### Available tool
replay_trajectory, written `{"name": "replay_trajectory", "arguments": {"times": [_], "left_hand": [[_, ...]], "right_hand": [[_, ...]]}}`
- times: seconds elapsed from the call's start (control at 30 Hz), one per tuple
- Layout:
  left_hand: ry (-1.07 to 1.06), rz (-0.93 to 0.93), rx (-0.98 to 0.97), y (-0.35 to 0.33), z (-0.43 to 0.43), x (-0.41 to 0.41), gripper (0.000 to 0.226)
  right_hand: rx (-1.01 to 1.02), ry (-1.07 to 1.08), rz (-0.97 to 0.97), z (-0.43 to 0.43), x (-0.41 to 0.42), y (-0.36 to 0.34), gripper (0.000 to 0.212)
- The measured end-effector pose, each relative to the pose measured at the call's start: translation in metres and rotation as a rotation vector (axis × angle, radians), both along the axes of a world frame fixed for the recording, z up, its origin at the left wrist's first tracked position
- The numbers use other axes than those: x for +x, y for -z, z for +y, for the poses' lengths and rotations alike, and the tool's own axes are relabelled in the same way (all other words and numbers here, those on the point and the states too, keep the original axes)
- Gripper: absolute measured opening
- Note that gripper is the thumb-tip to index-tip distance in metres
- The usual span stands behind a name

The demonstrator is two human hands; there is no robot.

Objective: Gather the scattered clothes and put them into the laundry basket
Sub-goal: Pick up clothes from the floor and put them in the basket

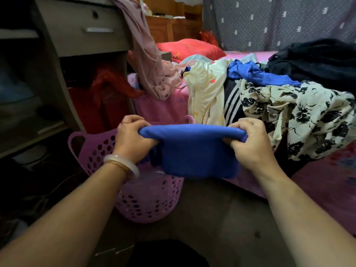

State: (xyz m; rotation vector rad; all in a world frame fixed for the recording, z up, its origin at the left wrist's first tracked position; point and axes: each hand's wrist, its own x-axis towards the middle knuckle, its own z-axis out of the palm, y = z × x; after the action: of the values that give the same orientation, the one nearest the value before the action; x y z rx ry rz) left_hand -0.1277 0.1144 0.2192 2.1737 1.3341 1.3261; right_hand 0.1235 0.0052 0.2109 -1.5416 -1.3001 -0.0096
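Head view shows the blue cloth (194, 151) stretched sideways, left hand (133, 137) and right hand (250, 143) each gripping an end. It hangs just above the purple basket (92, 149) — slightly right of its opening, so it likely drops down-left.

open laundry basket (92, 151) mouth below (partly behind blue cloth (194, 151)), desk (77, 35) left, bed (327, 189) right

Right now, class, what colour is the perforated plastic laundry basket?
Purple perforated plastic laundry basket, head view.

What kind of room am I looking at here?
Most likely a bedroom at home: a bed with a pink sheet and a red pillow, clothes heaped on it, and a purple laundry basket on the floor beside it.
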Motion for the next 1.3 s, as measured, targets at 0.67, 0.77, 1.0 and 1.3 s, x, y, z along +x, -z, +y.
{"name": "replay_trajectory", "arguments": {"times": [0.67,0.77,1.0,1.3], "left_hand": [[-0.326,-0.151,-0.472,0.048,0.105,-0.039,0.063],[-0.181,-0.189,-0.267,0.042,0.073,-0.006,0.047],[0.155,-0.068,-0.195,0.078,-0.039,0.112,0.041],[0.183,0.292,-0.724,0.189,-0.128,0.133,0.041]], "right_hand": [[-0.248,0.183,0.368,0.158,-0.088,0.054,0.051],[-0.024,0.201,0.363,0.120,-0.074,0.064,0.038],[-0.965,0.003,0.123,-0.014,-0.030,0.195,0.008],[-1.669,-0.408,0.019,-0.146,-0.066,0.306,0.048]]}}
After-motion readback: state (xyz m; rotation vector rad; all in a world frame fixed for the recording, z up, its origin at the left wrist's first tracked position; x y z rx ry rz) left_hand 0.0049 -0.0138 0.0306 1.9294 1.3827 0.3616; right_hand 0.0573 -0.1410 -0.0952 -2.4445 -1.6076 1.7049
